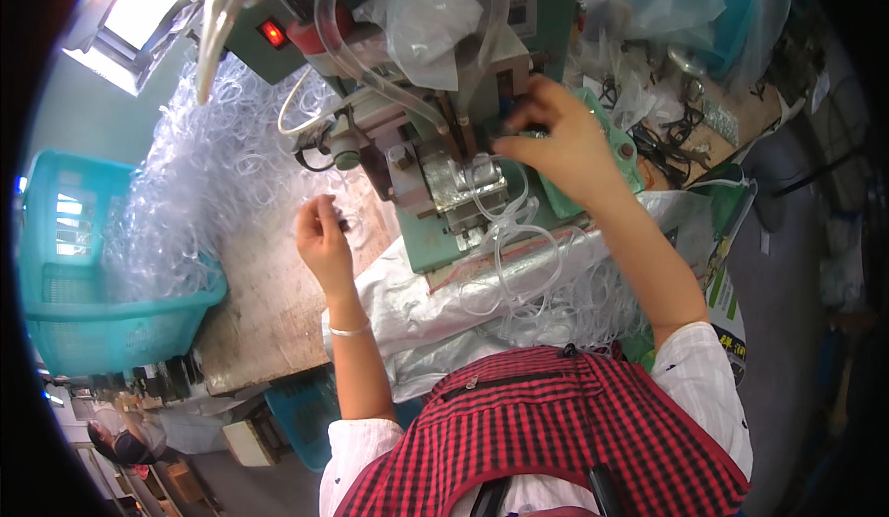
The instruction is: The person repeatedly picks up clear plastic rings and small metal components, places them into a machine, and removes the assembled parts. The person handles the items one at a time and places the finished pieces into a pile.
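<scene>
My left hand (322, 239) hovers over the wooden table top left of the bench machine, fingers curled together. A small dark bit shows at its fingertips; whether it is held is unclear. To the right, my slightly blurred right hand (566, 142) reaches the machine's front, thumb and fingers bent beside a dark part. Between the hands is the metal fixture block (462, 183) of the green machine (424, 242), below two narrow upright metal parts. Clear plastic tubing loops (528, 260) hang from the fixture over a silvery sheet (389, 308).
A large heap of clear plastic loops (208, 169) spills from a turquoise basket (125, 308) at left. Pliers and other hand tools (670, 152) lie at right. A red switch (271, 33) glows on the machine. Another person (125, 440) is in the background, lower left.
</scene>
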The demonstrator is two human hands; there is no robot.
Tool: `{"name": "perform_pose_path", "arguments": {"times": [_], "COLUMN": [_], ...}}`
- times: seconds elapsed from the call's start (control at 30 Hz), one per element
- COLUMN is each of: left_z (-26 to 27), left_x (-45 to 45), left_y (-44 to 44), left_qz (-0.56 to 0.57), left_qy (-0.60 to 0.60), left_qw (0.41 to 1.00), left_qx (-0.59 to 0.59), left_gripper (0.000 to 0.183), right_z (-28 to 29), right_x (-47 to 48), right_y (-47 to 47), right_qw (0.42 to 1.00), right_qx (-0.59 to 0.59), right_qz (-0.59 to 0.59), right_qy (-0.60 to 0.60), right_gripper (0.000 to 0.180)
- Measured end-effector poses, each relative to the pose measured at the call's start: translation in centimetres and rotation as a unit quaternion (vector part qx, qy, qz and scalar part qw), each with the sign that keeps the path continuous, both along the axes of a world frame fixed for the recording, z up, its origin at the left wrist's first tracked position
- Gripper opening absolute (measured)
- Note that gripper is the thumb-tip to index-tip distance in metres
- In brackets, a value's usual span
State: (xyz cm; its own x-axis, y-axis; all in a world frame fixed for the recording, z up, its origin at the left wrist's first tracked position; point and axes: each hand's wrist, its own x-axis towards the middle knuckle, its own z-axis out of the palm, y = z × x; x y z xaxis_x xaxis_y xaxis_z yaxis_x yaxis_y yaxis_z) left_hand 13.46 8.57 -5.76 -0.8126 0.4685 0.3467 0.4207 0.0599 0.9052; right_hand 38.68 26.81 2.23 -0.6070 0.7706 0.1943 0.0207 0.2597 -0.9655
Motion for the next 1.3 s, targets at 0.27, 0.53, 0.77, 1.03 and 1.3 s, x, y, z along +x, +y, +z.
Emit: {"name": "perform_pose_path", "arguments": {"times": [0.27,0.53,0.77,1.03,1.3], "left_z": [-2.2,10.9,8.4,5.6,4.0], "left_x": [1.7,5.6,8.4,10.3,11.5], "left_y": [-2.0,2.8,2.4,4.4,2.3], "left_qz": [-0.027,-0.166,-0.269,-0.31,-0.298], "left_qy": [-0.127,0.143,0.357,0.524,0.43], "left_qw": [0.978,0.923,0.871,0.776,0.838], "left_qx": [0.162,0.315,0.204,0.164,0.154], "left_gripper": [0.007,0.012,0.004,0.025,0.032], "right_z": [-1.9,-1.0,0.0,-9.8,-10.2], "right_x": [-2.0,-3.1,1.1,8.6,6.8], "right_y": [-1.0,-2.5,-3.4,1.4,1.0], "right_qw": [0.995,0.976,0.992,0.945,0.853], "right_qx": [-0.065,-0.125,-0.036,0.154,0.323], "right_qz": [-0.011,0.008,0.07,-0.271,-0.267], "right_qy": [0.074,0.176,0.099,-0.101,-0.311], "right_gripper": [0.056,0.06,0.057,0.031,0.009]}}
